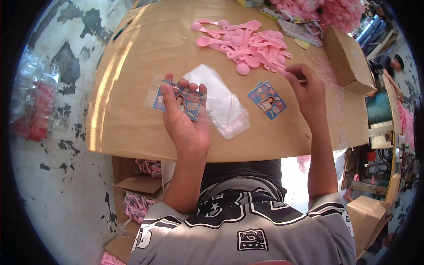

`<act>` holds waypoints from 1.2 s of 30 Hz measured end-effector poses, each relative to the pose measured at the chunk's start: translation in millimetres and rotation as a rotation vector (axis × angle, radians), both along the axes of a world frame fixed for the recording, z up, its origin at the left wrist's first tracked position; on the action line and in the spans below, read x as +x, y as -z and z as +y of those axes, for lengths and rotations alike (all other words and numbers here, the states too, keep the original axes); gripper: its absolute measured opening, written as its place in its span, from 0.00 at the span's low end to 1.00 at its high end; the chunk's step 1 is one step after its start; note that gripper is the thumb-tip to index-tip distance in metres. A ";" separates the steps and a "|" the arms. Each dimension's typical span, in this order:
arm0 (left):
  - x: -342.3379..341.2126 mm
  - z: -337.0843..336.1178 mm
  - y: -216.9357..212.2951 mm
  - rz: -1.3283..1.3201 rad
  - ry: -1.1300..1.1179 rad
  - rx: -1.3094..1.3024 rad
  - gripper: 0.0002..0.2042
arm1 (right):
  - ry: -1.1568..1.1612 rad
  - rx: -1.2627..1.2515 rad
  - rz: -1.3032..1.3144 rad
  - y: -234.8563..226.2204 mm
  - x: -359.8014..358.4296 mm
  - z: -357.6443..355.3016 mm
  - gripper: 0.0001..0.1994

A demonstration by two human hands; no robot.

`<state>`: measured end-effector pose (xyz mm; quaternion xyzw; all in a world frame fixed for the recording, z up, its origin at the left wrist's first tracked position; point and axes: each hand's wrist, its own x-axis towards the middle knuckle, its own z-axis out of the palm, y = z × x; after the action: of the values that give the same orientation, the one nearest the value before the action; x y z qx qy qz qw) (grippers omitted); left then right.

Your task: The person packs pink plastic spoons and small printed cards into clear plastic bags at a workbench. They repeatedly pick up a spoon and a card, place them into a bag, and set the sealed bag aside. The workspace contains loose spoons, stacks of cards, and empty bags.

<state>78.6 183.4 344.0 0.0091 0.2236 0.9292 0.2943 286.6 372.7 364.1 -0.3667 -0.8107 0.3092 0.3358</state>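
Note:
My left hand (187,117) is closed on a clear plastic bag with a blue printed card (180,100) in it, palm up above the cardboard-covered table. My right hand (306,81) reaches to the near right edge of a heap of pink plastic measuring spoons (247,42). Its thumb and fingertips pinch the end of one pink spoon (277,67), which still lies against the heap. Between my hands is a stack of empty clear plastic bags (227,112). A small pile of blue printed cards (267,100) rests to the right of those bags.
A cardboard box (349,59) stands at the table's right side. Behind it are a clear plastic tray (300,33) and a large pink heap (327,11). Open boxes with pink goods (139,205) sit below the table at left. Another person (386,66) is at far right.

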 end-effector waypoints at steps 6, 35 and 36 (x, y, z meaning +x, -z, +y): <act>-13.2 -0.9 2.7 0.084 -0.085 -0.032 0.26 | -0.205 -0.630 0.231 -5.9 28.1 -69.5 0.10; 27.4 6.3 1.5 0.020 0.586 0.043 0.24 | -0.298 0.188 0.331 12.8 -41.2 -111.9 0.25; 25.5 5.2 -0.5 0.017 0.584 0.044 0.24 | -0.331 0.286 0.289 6.1 -40.4 -112.0 0.23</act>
<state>104.1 188.6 344.5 0.0871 0.1939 0.8095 0.5472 246.2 260.7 358.0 -0.1298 -0.8388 0.2911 0.4413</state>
